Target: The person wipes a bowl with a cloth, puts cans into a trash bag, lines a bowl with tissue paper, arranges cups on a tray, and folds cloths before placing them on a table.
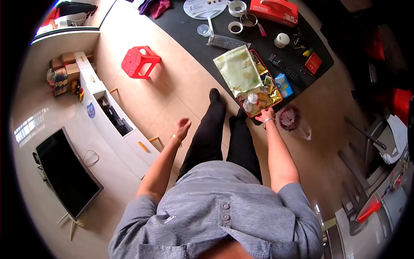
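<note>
My right hand grips the near edge of a red-rimmed tray at the corner of the black table. Small packets in gold foil and clear plastic bags lie in the tray. A pale green patterned packet covers its left part. My left hand hangs in the air over the floor, away from the table, with its fingers curled; whether it holds anything is too small to tell.
A red stool stands left of the table. A white cabinet with an open drawer and a television are further left. Remotes, cups and a red box rest on the table. A plastic bag hangs beside its near edge.
</note>
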A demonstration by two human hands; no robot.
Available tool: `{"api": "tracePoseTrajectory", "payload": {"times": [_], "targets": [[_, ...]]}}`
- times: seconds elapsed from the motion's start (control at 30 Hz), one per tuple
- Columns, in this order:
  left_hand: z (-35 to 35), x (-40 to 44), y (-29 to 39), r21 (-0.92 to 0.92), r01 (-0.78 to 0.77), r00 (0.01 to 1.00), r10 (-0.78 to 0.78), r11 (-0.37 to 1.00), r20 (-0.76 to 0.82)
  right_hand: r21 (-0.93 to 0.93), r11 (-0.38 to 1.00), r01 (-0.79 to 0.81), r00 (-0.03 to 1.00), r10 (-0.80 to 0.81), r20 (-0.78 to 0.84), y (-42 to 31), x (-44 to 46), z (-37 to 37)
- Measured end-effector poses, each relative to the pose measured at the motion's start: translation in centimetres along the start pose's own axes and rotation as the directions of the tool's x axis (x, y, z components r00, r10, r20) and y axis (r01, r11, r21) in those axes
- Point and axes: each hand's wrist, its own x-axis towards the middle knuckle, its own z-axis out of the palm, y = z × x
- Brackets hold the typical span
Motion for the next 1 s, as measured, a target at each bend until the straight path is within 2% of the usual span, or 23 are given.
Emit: {"api": "tracePoseTrajectory", "payload": {"times": [0.03,0.07,0.1,0.17,0.2,0.23,0.27,0.33,0.4,0.47,0.53,0.57,0.67,0.8,0.9,1.0], "targets": [[0.6,2.5,1.1,-0.053,-0.136,0.99,0.134,0.989,-0.049,-0.009,1.0,0.027,1.0,-0.027,-0.008,0.3,0.2,0.0],[0.4,4.2,4.1,0.094,-0.285,0.951,0.294,0.954,-0.096,-0.018,0.998,0.053,0.998,-0.053,-0.015,0.6,0.5,-0.1],[0.0,5.7,8.2,0.219,-0.357,0.916,0.387,0.908,-0.109,-0.115,0.993,0.032,0.998,-0.039,-0.054,0.6,0.4,-0.1],[0.2,10.0,13.1,0.264,-0.451,0.863,0.492,0.852,-0.113,-0.195,0.981,0.021,0.998,-0.033,-0.058,1.6,1.7,-0.2],[0.5,12.0,15.4,0.305,-0.438,0.875,0.479,0.846,-0.074,-0.206,0.979,0.01,0.997,-0.026,-0.074,1.7,1.8,-0.1],[1.3,14.2,16.8,0.353,-0.485,0.828,0.55,0.8,-0.109,-0.128,0.99,-0.066,0.995,0.056,-0.08,-0.6,-0.8,0.2],[1.6,15.9,18.8,0.452,-0.514,0.813,0.582,0.729,-0.014,-0.142,0.988,-0.056,0.997,0.049,-0.055,-0.4,-0.5,0.1],[2.5,19.2,22.2,0.578,-0.647,0.683,0.716,0.497,0.148,-0.02,1.0,-0.015,0.999,0.014,-0.047,-0.3,-0.8,0.3],[3.8,21.8,24.7,0.602,-0.692,0.614,0.763,0.398,0.201,0.0,0.999,-0.05,0.997,0.05,-0.064,-0.6,-1.1,0.5],[4.8,23.8,26.8,0.664,-0.682,0.581,0.779,0.308,0.236,0.009,0.998,-0.068,0.995,0.069,-0.069,-0.7,-1.3,0.7],[6.0,25.9,28.0,0.685,-0.675,0.597,0.749,0.275,0.288,0.009,0.998,-0.063,0.996,0.064,-0.061,-0.5,-1.1,0.7],[6.5,26.5,28.2,0.726,-0.657,0.551,0.787,0.203,0.278,0.072,0.995,-0.067,0.995,0.072,-0.068,-0.3,-1.1,0.7],[7.9,28.6,28.2,0.737,-0.664,0.508,0.799,0.125,0.322,0.001,0.999,-0.053,0.996,0.053,-0.079,0.8,-0.5,0.6],[8.0,29.4,28.5,0.66,-0.733,0.506,0.78,0.164,0.368,-0.033,0.996,-0.085,0.99,0.081,-0.115,-0.7,-1.9,1.8],[7.8,29.7,28.5,0.676,-0.7,0.544,0.785,0.23,0.296,-0.116,0.993,0.003,0.992,-0.018,-0.129,0.7,-0.8,2.7],[7.5,29.9,29.5,0.604,-0.673,0.674,0.69,0.427,0.263,0.039,0.999,-0.034,0.995,0.038,-0.087,-1.4,-1.3,3.7]]}}
